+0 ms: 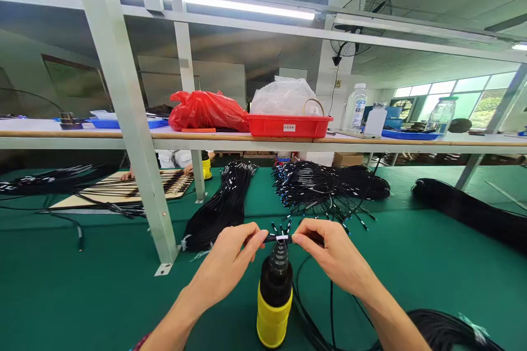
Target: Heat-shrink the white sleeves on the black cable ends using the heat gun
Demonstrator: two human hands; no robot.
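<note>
My left hand and my right hand pinch a short stretch of thin black cable between them. A white sleeve sits on the cable in the gap between my fingertips. Right below it rises the dark ribbed nozzle of an upright yellow-and-black heat gun. Whether the sleeve touches the nozzle, I cannot tell. Several small cable ends with white bands show just behind the sleeve. More black cable trails down to the right of the heat gun.
Black cable bundles lie on the green table, with others behind, at right and front right. A white post stands left. The shelf above carries a red tray. Another person's hand shows far left.
</note>
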